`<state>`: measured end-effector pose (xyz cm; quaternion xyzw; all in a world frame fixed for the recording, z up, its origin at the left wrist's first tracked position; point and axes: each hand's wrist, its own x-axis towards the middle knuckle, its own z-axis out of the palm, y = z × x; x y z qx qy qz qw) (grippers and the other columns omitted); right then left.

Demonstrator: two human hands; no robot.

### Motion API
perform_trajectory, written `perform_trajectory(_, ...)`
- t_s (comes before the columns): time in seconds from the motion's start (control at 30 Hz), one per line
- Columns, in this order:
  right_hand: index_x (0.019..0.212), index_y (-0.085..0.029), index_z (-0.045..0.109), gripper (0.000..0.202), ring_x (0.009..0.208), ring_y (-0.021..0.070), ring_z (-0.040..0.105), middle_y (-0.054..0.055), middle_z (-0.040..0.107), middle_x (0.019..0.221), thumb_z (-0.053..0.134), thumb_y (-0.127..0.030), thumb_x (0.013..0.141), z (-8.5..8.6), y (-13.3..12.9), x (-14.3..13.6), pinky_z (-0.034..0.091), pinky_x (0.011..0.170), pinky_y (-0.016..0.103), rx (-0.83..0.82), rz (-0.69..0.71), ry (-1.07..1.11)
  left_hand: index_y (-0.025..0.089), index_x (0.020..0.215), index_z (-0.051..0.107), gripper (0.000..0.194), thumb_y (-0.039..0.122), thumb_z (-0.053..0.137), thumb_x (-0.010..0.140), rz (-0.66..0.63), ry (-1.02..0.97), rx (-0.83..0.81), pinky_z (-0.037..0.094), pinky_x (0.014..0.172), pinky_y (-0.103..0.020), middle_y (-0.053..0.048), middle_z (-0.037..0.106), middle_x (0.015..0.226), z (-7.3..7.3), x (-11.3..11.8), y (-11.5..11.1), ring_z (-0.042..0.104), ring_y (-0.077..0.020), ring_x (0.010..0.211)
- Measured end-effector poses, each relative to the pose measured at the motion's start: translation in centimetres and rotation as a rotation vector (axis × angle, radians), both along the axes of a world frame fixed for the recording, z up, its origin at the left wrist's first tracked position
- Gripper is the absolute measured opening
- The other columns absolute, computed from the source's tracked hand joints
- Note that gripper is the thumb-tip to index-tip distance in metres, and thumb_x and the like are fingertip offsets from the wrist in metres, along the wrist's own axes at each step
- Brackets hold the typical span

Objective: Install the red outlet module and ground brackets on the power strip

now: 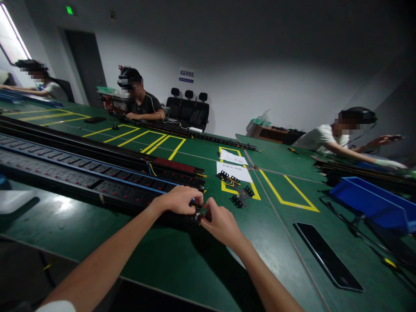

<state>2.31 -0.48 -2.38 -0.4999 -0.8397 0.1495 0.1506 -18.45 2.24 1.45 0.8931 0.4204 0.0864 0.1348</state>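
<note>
Long black socket strips (123, 186) with blue edges lie side by side on the green table, running from the left to the middle. At the right end of the nearest strip, my left hand (182, 200) is closed, thumb and fingers pinching a small dark part. My right hand (218, 219) is just beside it, its fingertips pressed together at the strip's end; what they hold is too small to make out. Short yellow wires (152, 169) stick out of a strip behind. Black brackets (238, 197) lie right of the hands, partly on white paper (234, 171).
A phone (328, 255) lies at the right, near a blue bin (373, 203) and black cables (357, 227). A white object (16, 201) sits at the left edge. One person (143, 102) works across the table, another (338, 136) at the right, a third at the far left.
</note>
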Motion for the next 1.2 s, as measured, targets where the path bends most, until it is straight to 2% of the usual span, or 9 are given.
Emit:
perform_trajectory(0.23, 0.106, -0.024, 0.056, 0.021, 0.072, 0.0211, 0.066, 0.001, 0.071, 0.08, 0.064, -0.03, 0.088, 0.2, -0.1, 0.2, 0.022, 0.058, 0.027, 0.004, 0.01, 0.015, 0.026, 0.099, 0.068, 0.026, 0.019, 0.063, 0.075, -0.007, -0.019, -0.014, 0.045, 0.073, -0.024, 0.002, 0.073, 0.103, 0.0, -0.1, 0.0, 0.067, -0.0192, 0.092)
perform_trajectory(0.43, 0.107, -0.026, 0.059, 0.021, 0.074, 0.0197, 0.067, -0.002, 0.072, 0.079, 0.064, -0.031, 0.087, 1.0, 0.1, 0.9, 0.03, 0.061, 0.026, -0.034, 0.062, 0.102, 0.026, 0.099, 0.069, 0.025, 0.021, 0.064, 0.075, 0.006, -0.016, -0.018, 0.045, 0.073, -0.025, 0.002, 0.074, 0.103, -0.1, 0.0, 0.1, 0.068, -0.0195, 0.092)
perform_trajectory(0.6, 0.103, -0.025, 0.06, 0.017, 0.07, 0.0188, 0.064, -0.002, 0.069, 0.075, 0.054, -0.031, 0.088, 0.5, 0.9, 1.1, 0.036, 0.063, 0.027, -0.034, -0.03, 0.299, 0.027, 0.098, 0.069, 0.025, 0.024, 0.066, 0.074, 0.043, 0.01, 0.014, 0.046, 0.073, -0.027, 0.002, 0.074, 0.101, -0.1, 0.2, 0.0, 0.068, -0.0215, 0.092)
perform_trajectory(0.67, 0.103, -0.024, 0.058, 0.021, 0.062, 0.0178, 0.061, -0.003, 0.066, 0.069, 0.051, -0.032, 0.085, -0.1, 1.5, 0.9, 0.038, 0.058, 0.027, -0.096, -0.093, 0.496, 0.027, 0.096, 0.069, 0.024, 0.024, 0.066, 0.073, 0.052, 0.021, 0.024, 0.045, 0.071, -0.027, 0.002, 0.074, 0.1, -0.1, 0.3, -0.2, 0.068, -0.0213, 0.09)
perform_trajectory(0.77, 0.1, -0.022, 0.055, 0.028, 0.046, 0.0145, 0.052, -0.005, 0.06, 0.06, 0.052, -0.038, 0.078, -1.0, 2.2, 0.5, 0.036, 0.046, 0.025, -0.35, -0.198, 0.841, 0.027, 0.094, 0.068, 0.022, 0.024, 0.066, 0.073, 0.057, 0.016, 0.039, 0.045, 0.072, -0.027, 0.002, 0.074, 0.099, -0.2, 0.4, -0.3, 0.069, -0.0212, 0.09)
perform_trajectory(0.83, 0.097, -0.021, 0.056, 0.033, 0.042, 0.0122, 0.048, -0.006, 0.057, 0.056, 0.056, -0.042, 0.072, -1.3, 2.5, 0.2, 0.033, 0.042, 0.023, -0.482, -0.265, 0.984, 0.027, 0.094, 0.068, 0.021, 0.024, 0.066, 0.073, 0.057, 0.007, 0.043, 0.046, 0.073, -0.027, 0.002, 0.074, 0.099, -0.2, 0.4, -0.4, 0.069, -0.021, 0.09)
perform_trajectory(1.03, 0.09, -0.019, 0.06, 0.035, 0.039, 0.0091, 0.044, -0.008, 0.052, 0.052, 0.06, -0.044, 0.066, -1.9, 2.6, 0.0, 0.029, 0.039, 0.02, -0.563, -0.318, 1.039, 0.027, 0.095, 0.069, 0.024, 0.024, 0.065, 0.072, 0.057, 0.008, 0.042, 0.046, 0.074, -0.027, 0.002, 0.075, 0.1, -0.3, 0.4, -0.4, 0.069, -0.022, 0.092)
perform_trajectory(1.2, 0.09, -0.019, 0.061, 0.034, 0.038, 0.0086, 0.043, -0.007, 0.052, 0.052, 0.063, -0.044, 0.066, -2.2, 2.6, -0.1, 0.027, 0.038, 0.02, -0.586, -0.317, 1.043, 0.027, 0.096, 0.07, 0.025, 0.023, 0.066, 0.072, 0.059, 0.019, 0.048, 0.047, 0.073, -0.028, 0.001, 0.075, 0.1, -0.4, 0.4, -0.4, 0.069, -0.0224, 0.091)
